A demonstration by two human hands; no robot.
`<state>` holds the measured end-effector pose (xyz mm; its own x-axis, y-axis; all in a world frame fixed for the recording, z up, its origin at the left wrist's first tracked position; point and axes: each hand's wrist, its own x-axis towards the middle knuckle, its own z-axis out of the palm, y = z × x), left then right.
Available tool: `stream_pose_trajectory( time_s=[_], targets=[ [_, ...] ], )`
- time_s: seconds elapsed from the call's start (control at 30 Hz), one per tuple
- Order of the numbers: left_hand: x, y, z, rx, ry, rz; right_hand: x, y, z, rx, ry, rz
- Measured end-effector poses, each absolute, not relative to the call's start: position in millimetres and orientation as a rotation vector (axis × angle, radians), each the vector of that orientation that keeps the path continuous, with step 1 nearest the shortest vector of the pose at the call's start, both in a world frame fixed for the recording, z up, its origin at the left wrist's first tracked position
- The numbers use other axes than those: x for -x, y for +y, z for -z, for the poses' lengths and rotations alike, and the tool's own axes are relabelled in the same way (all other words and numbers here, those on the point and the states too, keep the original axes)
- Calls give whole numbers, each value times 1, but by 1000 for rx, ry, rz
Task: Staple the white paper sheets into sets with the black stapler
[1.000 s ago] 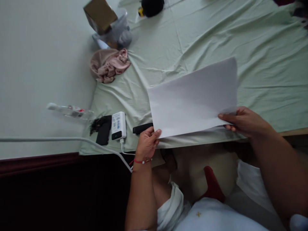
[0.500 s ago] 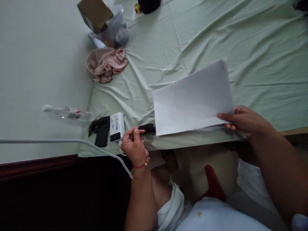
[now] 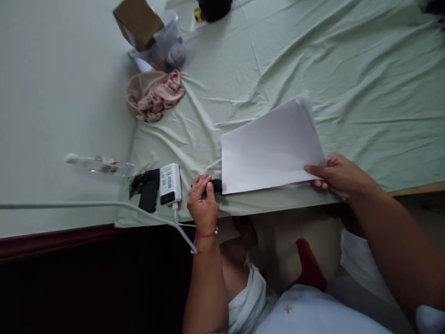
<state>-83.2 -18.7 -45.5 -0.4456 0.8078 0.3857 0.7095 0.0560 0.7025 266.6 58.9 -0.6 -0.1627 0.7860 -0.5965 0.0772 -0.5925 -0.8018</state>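
A stack of white paper sheets (image 3: pixel 267 150) lies tilted over the bed's front part, its upper right corner showing more than one layer. My right hand (image 3: pixel 335 175) pinches the lower right edge of the sheets, thumb on top and fingers underneath. At the lower left corner of the paper is a black stapler (image 3: pixel 217 185), its front end meeting the paper's edge. My left hand (image 3: pixel 203 199) is laid over the stapler's body, with fingers across the top, and hides most of it. Whether the paper sits between its jaws cannot be seen.
Left of my left hand lie a white power bank (image 3: pixel 170 183) with a cable, a black phone (image 3: pixel 149 192) and a plastic bottle (image 3: pixel 104 165). Farther back are a pink cloth (image 3: pixel 155 97), a plastic tub (image 3: pixel 168 46) and a brown box (image 3: pixel 139 23). A grey cable (image 3: pixel 132 207) crosses at left.
My left hand has moved right and laid itself over the stapler, where before it pinched the rear end. My right hand and the paper's right side have shifted slightly left.
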Motion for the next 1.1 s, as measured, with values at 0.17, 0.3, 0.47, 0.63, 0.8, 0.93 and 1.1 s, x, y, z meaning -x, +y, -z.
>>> stream_pose_trajectory(
  time_s=[0.17, 0.3, 0.47, 0.63, 0.8, 0.93, 1.1],
  targets=[
    [84, -20, 45, -1600, 2150, -1353, -263, 59, 1, 1604, -935, -1812],
    [83, -20, 43, -1610, 2130, -1355, -261, 59, 2, 1584, -922, -1815],
    [82, -22, 45, -1624, 2118, -1329, -261, 59, 6, 1559, -917, -1815],
    [78, -26, 54, -1722, 2201, -1206, -261, 62, 8, 1575, -935, -1776],
    [75, -27, 56, -1743, 2214, -1213, -256, 60, 13, 1554, -1087, -1667],
    [81, -25, 56, -1750, 2211, -1297, -259, 56, 17, 1506, -1155, -1513],
    [98, -15, 55, -1660, 2396, -1392, -273, 56, 15, 1486, -969, -1483]
  ],
)
